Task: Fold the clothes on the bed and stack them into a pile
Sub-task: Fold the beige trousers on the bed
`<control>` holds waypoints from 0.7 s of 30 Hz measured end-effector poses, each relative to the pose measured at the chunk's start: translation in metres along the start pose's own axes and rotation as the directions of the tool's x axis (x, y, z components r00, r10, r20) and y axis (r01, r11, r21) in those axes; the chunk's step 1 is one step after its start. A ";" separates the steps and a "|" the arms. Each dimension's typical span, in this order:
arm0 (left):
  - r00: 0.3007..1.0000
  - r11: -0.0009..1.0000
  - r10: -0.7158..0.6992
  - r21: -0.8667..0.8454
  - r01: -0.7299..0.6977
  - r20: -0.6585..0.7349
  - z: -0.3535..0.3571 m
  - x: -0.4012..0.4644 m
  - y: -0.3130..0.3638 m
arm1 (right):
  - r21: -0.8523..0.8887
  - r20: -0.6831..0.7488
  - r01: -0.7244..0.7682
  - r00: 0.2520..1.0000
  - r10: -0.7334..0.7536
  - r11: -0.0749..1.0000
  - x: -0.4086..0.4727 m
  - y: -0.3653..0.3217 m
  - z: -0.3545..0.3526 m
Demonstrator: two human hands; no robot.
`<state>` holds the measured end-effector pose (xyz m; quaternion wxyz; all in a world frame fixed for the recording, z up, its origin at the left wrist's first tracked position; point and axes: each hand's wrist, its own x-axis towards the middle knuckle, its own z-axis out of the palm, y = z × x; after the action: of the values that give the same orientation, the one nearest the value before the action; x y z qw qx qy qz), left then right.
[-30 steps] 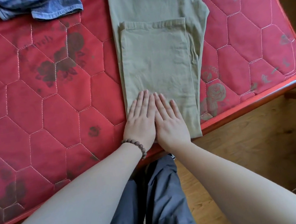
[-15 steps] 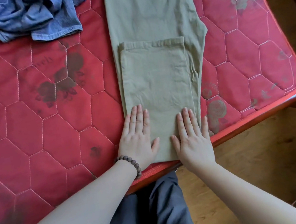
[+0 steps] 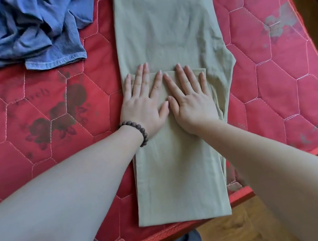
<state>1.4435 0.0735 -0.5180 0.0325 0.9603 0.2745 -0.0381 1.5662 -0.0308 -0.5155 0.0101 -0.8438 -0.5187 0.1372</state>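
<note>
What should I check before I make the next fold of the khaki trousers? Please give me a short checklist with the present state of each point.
1. Both hands flat on the cloth: ok. The left hand and right hand press with straight fingers near the hem.
2. Folded leg lies straight on the khaki trousers: ok, the edges run nearly parallel.
3. Cloth smooth: ok, only faint creases show.
4. Near fold stays on the red mattress: not ok, it reaches the mattress edge.
5. Blue garment clear of the trousers: ok, it lies apart, crumpled.
6. Waistband aligned: cannot tell, it is out of frame.
</note>
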 end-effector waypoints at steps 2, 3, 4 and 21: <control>1.000 1.000 0.009 -0.010 -0.009 -0.003 0.002 -0.001 -0.001 | -0.001 -0.014 -0.007 1.000 0.007 1.000 0.000 -0.001 0.001; 1.000 1.000 0.009 -0.012 -0.009 -0.001 0.002 0.000 -0.002 | 0.001 -0.018 -0.008 1.000 0.008 1.000 0.000 -0.001 0.001; 1.000 1.000 0.010 -0.013 -0.010 0.003 0.001 0.002 -0.002 | 0.004 -0.019 -0.009 1.000 0.009 1.000 -0.001 -0.002 0.002; 0.975 0.968 -0.219 -0.135 0.210 -0.048 0.004 -0.003 -0.006 | 0.062 -0.098 -0.307 0.945 0.312 0.950 -0.008 0.000 0.007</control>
<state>1.4375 0.0770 -0.5216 0.0813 0.9216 0.3796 0.0066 1.5614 -0.0392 -0.5200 0.0356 -0.9204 -0.3753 0.1037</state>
